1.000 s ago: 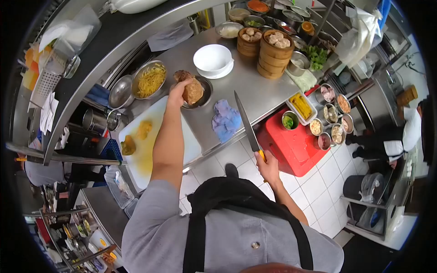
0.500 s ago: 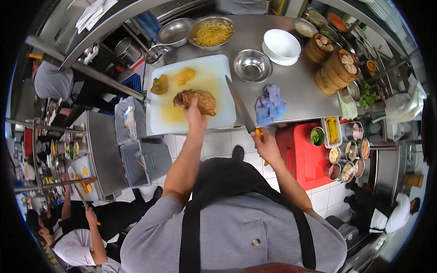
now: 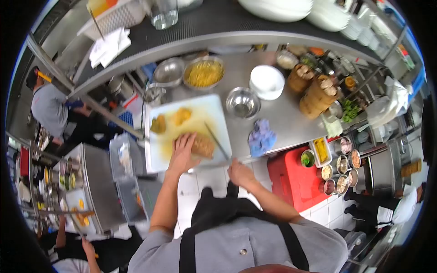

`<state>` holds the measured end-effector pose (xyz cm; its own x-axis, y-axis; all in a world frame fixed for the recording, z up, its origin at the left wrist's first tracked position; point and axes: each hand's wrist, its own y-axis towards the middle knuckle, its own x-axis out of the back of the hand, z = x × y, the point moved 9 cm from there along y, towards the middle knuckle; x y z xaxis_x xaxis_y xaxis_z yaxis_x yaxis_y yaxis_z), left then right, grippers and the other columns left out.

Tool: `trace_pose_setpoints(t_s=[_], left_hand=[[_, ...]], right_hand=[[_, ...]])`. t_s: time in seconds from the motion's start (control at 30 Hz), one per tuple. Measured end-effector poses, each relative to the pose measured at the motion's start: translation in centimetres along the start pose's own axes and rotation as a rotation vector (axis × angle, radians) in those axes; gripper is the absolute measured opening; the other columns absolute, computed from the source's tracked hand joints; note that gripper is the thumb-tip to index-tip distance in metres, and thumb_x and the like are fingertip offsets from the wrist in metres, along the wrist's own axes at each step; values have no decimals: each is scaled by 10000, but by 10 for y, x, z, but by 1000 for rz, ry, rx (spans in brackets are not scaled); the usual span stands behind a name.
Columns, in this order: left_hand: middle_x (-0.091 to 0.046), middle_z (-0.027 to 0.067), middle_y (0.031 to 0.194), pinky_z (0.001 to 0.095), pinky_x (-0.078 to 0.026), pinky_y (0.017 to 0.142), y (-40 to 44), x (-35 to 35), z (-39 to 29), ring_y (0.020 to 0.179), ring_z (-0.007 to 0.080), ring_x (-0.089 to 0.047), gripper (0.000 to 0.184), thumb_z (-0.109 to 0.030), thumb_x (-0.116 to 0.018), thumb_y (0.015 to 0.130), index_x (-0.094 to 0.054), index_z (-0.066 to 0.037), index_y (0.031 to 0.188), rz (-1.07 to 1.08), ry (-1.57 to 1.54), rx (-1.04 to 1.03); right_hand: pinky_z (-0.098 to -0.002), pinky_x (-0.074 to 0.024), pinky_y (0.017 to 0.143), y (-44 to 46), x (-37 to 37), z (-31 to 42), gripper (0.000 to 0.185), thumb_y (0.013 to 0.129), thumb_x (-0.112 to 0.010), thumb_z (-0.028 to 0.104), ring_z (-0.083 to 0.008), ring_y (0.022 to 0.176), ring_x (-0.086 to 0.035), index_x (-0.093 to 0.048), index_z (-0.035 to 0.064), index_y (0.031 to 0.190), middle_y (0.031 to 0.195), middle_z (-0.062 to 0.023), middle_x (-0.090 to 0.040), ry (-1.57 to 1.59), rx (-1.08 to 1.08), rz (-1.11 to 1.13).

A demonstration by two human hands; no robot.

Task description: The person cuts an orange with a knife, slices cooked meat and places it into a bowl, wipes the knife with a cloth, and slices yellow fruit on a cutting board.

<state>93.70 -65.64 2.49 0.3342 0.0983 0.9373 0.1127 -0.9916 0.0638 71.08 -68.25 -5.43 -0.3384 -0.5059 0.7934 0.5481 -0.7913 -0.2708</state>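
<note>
A browned piece of roasted meat (image 3: 203,146) lies near the front of the white cutting board (image 3: 221,116). My left hand (image 3: 183,154) rests over its left part, fingers pressed on top. In my right hand (image 3: 241,174), just off the board's front right corner, is a long knife (image 3: 215,140). Its blade slants across the board, right of the meat; from this angle I cannot tell whether they touch. Yellow pieces of food (image 3: 182,116) and a darker yellow-brown chunk (image 3: 158,124) sit farther back on the board amid yellowish juice.
Right of the board are a crumpled blue cloth (image 3: 261,138), a steel bowl (image 3: 243,103) and white bowls (image 3: 267,81). Behind stands a bowl of noodles (image 3: 204,73). Bamboo steamers (image 3: 315,102) stand right. An overhead shelf (image 3: 218,34) spans the counter; a red container (image 3: 291,177) stands beside me. Co-workers are nearby.
My left hand has shifted from gripping the meat to lying flatter on top of it. The knife has come left over the board, its blade now near the meat. The view has tilted up.
</note>
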Motion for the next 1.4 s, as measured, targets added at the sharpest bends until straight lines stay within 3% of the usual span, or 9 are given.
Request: trace_pose_setpoints(t_s=[0.13, 0.2, 0.4, 0.67, 0.73, 0.8, 0.9, 1.1, 1.4], left_hand=[[-426, 173, 1535, 648, -194, 1201, 44, 5, 8, 1460, 384, -340, 1094, -302, -881, 664, -291, -171, 1575, 157, 258, -72], [-422, 182, 1530, 596, -296, 1176, 50, -30, 9, 1432, 385, -373, 1178, -350, -909, 602, -282, -124, 1574, 432, 257, -255], [-522, 214, 1412, 444, -416, 1121, 66, -50, 11, 1322, 408, -483, 1063, -357, -916, 585, -420, -41, 1470, 626, 7, -427], [-507, 226, 1398, 482, -404, 1107, 47, -23, 28, 1284, 411, -498, 959, -338, -890, 652, -435, -33, 1439, 331, -18, -126], [-499, 220, 1386, 511, -399, 1075, 36, 0, 30, 1248, 417, -500, 913, -288, -857, 717, -405, -29, 1466, -142, 83, -54], [-513, 199, 1330, 512, -411, 1019, 15, 9, 12, 1195, 395, -507, 841, -247, -831, 758, -428, -24, 1462, -293, 109, -135], [-523, 164, 1320, 498, -420, 1009, 1, -8, 10, 1190, 367, -513, 823, -293, -816, 780, -445, -58, 1476, -266, 98, -147], [-547, 194, 1385, 500, -443, 1024, 31, -37, 37, 1236, 383, -547, 753, -482, -734, 838, -508, -72, 1428, -56, -133, -171], [-566, 239, 1375, 464, -475, 1034, 46, -51, 46, 1243, 405, -572, 794, -541, -659, 884, -452, -38, 1463, 210, -218, 65]], right_hand=[[-582, -519, 877, -3, 12, 14, 428, 963, -499, 257, -519, 955, -666, -522, -106, 1187, 979, -368, -675, 13, -119, 92], [-578, -518, 886, -14, 18, 23, 431, 962, -505, 255, -516, 961, -667, -532, -110, 1188, 990, -366, -675, 4, -137, 82], [-579, -506, 911, -17, -2, 22, 377, 956, -505, 247, -510, 991, -663, -580, -83, 1120, 992, -352, -679, 103, -213, -34], [-597, -503, 885, -25, -16, 33, 350, 945, -498, 264, -514, 931, -666, -599, -58, 1038, 958, -351, -680, 116, -285, -146], [-609, -507, 861, -28, -17, 38, 351, 952, -500, 268, -516, 906, -668, -594, -52, 1059, 941, -340, -684, 52, -267, -205], [-616, -530, 781, -30, -18, 43, 334, 959, -508, 275, -505, 815, -678, -594, -36, 1044, 860, -322, -686, 19, -258, -270], [-587, -528, 626, -36, -13, 60, 235, 935, -521, 188, -485, 675, -662, -565, -43, 927, 708, -279, -648, -57, -112, -397], [-579, -541, 830, -32, -16, 70, 362, 944, -481, 174, -501, 890, -691, -543, -124, 1140, 907, -343, -689, 38, -349, -161], [-544, -563, 794, -28, -35, 75, 315, 949, -426, 104, -479, 887, -705, -532, -120, 1143, 950, -333, -695, 77, -346, -155]])
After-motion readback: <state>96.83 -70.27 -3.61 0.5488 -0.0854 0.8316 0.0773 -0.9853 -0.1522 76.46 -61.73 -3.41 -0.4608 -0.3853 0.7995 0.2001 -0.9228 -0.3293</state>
